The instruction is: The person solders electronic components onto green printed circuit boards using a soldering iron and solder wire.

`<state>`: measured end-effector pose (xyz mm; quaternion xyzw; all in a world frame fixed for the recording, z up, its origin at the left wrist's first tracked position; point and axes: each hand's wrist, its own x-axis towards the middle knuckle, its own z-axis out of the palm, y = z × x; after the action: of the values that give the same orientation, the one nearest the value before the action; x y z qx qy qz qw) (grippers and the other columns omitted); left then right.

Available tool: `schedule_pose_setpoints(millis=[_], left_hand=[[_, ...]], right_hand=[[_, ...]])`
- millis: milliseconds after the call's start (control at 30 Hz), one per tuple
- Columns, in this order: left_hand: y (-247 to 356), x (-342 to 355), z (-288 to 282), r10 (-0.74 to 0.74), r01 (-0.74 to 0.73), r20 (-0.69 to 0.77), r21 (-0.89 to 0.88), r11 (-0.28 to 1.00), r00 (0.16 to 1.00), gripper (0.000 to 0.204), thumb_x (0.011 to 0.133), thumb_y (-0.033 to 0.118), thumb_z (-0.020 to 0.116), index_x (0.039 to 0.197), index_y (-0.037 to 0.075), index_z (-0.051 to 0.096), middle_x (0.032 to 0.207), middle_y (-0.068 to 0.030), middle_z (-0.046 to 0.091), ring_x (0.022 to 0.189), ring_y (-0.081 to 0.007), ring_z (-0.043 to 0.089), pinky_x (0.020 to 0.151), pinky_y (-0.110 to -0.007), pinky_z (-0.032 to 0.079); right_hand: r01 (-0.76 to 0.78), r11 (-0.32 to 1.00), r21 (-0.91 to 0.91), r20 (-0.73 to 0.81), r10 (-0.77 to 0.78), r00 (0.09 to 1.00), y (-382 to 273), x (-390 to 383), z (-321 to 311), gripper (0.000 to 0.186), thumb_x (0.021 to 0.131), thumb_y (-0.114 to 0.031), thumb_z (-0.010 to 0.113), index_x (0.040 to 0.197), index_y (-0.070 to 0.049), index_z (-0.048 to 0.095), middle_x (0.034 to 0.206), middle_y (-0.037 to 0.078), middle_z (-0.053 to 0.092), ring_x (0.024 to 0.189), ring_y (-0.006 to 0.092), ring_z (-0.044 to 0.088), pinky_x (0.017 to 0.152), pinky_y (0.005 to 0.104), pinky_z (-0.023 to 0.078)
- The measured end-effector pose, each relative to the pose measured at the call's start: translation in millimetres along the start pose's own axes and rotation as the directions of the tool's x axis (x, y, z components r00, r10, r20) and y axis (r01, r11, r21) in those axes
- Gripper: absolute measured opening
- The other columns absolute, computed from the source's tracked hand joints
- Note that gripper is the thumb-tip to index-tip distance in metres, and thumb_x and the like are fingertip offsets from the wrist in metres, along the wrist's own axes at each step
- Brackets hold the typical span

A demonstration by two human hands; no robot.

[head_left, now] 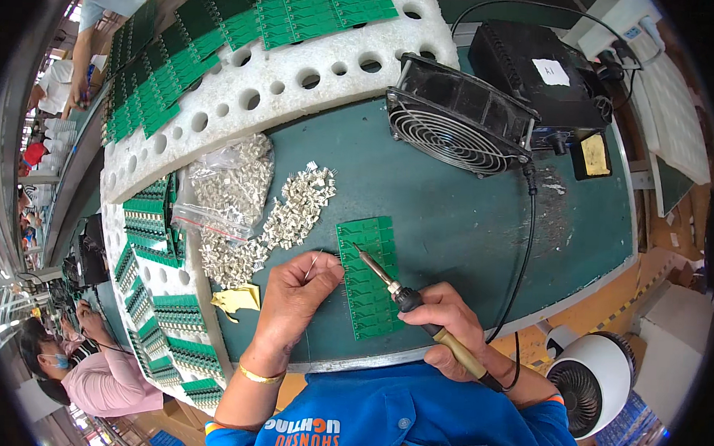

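Observation:
A green circuit board panel lies on the dark green work mat in front of me. My right hand grips a soldering iron, its tip resting over the panel's upper left part. At the panel's left edge my left hand is closed in a pinch on a thin solder wire; a strand trails below the hand. Small dark pins show along that edge, partly hidden by my fingers. Beyond my left hand lies a loose pile of small white connectors, beside a clear plastic bag full of them.
White foam racks hold several green boards at the back and left. A black fan and a black box unit stand at the far right; a cable hangs near my right hand. A co-worker sits at left.

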<state>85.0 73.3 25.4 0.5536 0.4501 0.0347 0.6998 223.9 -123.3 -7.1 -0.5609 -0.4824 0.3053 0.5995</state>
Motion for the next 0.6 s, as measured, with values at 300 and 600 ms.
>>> schedule_pose_setpoints(millis=[300, 600], left_hand=[[-1.8, 4.2, -1.8, 0.017, -0.018, 0.018, 0.084, 0.996, 1.0, 0.011, 0.095, 0.013, 0.065, 0.097, 0.002, 0.066, 0.085, 0.0069, 0.061, 0.075, -0.0003, 0.049, 0.067, -0.017, 0.039], [1.9, 3.7, 0.9, 0.056, -0.061, 0.032, 0.207, 0.977, 0.998, 0.015, 0.099, 0.015, 0.061, 0.091, 0.002, 0.061, 0.08, 0.0088, 0.053, 0.074, -0.0008, 0.043, 0.064, -0.019, 0.036]], right_hand=[[-0.014, 1.0, 0.014, 0.0, 0.014, 1.0, 0.2, 4.3, -1.7, 0.054, 0.097, -0.053, 0.05, 0.117, -0.002, 0.057, 0.103, 0.013, 0.063, 0.093, 0.026, 0.056, 0.079, 0.0364, 0.048], [-0.043, 0.999, 0.02, 0.004, 0.043, 0.999, -1.8, 2.5, -1.7, 0.053, 0.098, -0.052, 0.048, 0.118, -0.003, 0.056, 0.104, 0.012, 0.063, 0.093, 0.0267, 0.057, 0.08, 0.0373, 0.048]])
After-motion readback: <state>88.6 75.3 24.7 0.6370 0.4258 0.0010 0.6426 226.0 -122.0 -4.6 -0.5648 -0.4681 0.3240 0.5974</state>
